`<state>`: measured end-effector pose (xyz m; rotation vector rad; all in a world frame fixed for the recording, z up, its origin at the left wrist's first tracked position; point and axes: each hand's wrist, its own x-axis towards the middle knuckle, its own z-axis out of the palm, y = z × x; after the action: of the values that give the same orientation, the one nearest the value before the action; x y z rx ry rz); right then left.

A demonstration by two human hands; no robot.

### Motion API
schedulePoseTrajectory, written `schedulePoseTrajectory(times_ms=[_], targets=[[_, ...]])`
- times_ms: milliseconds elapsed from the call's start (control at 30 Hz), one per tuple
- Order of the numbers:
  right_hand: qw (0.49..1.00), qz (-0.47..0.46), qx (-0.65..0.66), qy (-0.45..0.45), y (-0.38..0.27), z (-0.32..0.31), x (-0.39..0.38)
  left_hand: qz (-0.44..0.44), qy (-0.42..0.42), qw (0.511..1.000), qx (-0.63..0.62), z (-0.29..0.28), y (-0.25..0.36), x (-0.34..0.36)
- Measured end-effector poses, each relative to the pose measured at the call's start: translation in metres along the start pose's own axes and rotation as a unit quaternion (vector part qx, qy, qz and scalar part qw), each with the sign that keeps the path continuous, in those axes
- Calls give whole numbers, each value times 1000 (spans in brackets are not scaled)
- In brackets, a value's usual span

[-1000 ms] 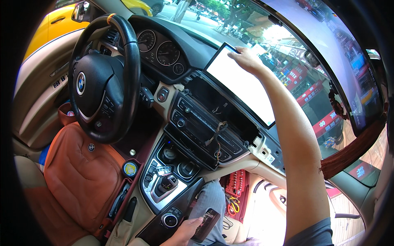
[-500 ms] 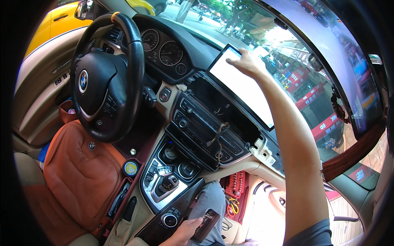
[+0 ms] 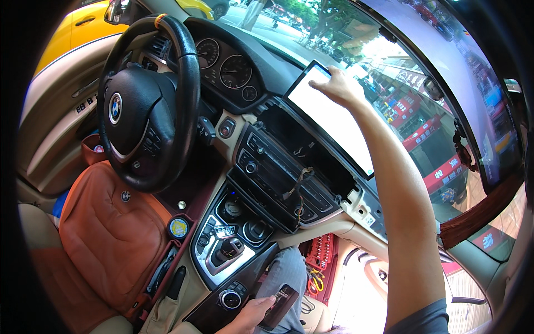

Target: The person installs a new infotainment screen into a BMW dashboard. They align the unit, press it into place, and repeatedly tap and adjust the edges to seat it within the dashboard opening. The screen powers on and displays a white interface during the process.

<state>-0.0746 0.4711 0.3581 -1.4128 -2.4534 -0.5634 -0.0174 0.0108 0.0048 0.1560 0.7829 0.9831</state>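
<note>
My right hand is at the upper edge of a wide, lit display screen, with one digit in front of its white face and the rest of the hand at the rim. The screen leans above an opening in the dashboard. Low in the picture, my left hand holds a smartphone over my jeans-clad leg, its thumb along the phone's side. Loose wires with a connector hang from the opening across the radio and climate panel.
To the left are the steering wheel and an orange-covered driver's seat. The gear lever rises from the centre console between the seats. A red tool case and yellow-handled pliers lie in the footwell beyond my leg.
The whole view has shifted slightly, so the car interior sits a little further right. Both hands keep their places on the screen and the phone.
</note>
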Motion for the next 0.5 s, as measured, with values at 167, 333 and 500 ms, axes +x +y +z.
schedulePoseTrajectory(times_ms=[167, 333, 500], targets=[[1000, 0, -1, -3, 1, 0, 2, -25, 3, 1000, -5, 5, 8, -7], [1000, -12, -3, -10, 0, -6, -5, -24, 4, 1000, 4, 6, 10, -8], [999, -6, 33, -27, 1, -10, -4, -13, 4, 1000, 7, 4, 5, -4]])
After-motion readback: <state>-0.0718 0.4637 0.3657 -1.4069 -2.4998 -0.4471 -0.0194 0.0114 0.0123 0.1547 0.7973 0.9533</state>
